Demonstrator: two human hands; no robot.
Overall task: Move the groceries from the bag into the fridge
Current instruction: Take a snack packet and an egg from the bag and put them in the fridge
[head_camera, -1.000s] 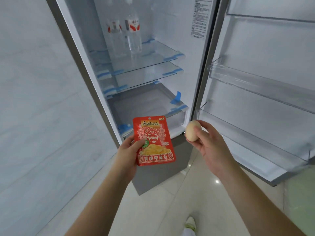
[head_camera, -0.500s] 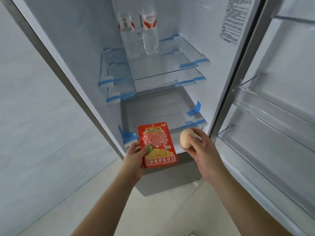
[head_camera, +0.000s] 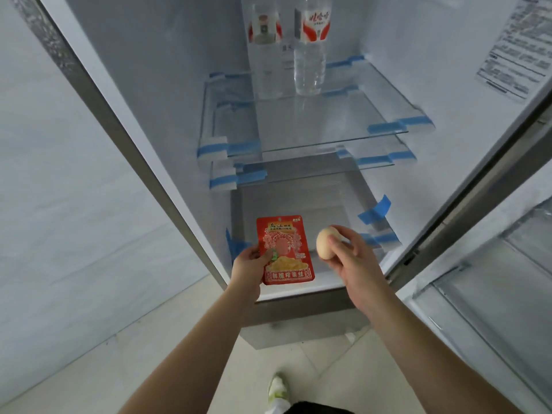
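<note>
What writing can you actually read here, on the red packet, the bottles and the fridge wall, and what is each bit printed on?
"乌江": top of the red packet held in the left hand.
"鲜脆榨菜丝": band along that packet's bottom edge.
Small print under "乌江": too small to read.
Right water bottle: red script on its label, blurred.
Left water bottle: label unreadable.
Sticker on the fridge's right wall: lines too small to read.
The egg bears no writing.

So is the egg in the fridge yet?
Not yet. The right hand holds the egg before the open fridge.
</note>
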